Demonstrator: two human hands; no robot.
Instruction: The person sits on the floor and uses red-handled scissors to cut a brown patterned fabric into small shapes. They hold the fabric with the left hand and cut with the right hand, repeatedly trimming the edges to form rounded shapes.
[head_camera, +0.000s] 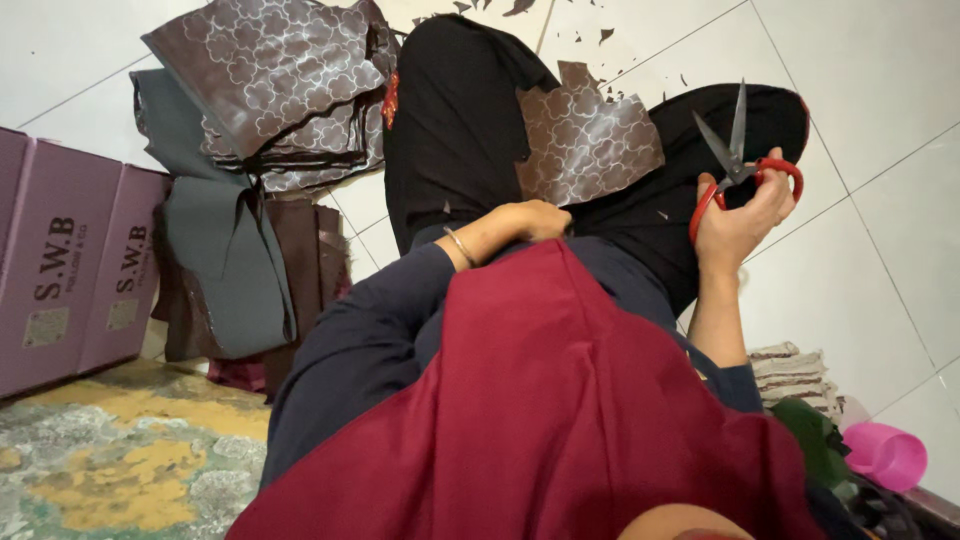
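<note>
- Scissors (738, 165): red-handled, blades parted and pointing up, held in the right hand (742, 220) above the person's right knee; the grip is clenched through the red loops.
- Patterned brown sheet (585, 140): a ragged-edged piece with a pale cloud-like print, lying across the black-trousered lap, just left of the scissors and apart from them.
- Left hand (535, 220): rests at the near edge of that sheet, fingers curled under and partly hidden by the dark red cloth (540, 400); whether it grasps the sheet cannot be told. A thin bangle (460, 247) circles the wrist.
- Stack of patterned sheets (270, 80): same print, piled on the white tiled floor (880, 250) to the left of the legs, with grey and brown material (225, 250) hanging below it.
- Small offcuts (600, 35): scattered on the tiles beyond the knees.
- Mauve boxes (70, 270): rectangular, dark-lettered, standing at far left.
- Pink cup (885, 455): at lower right, near folded striped cloth (795, 370).
</note>
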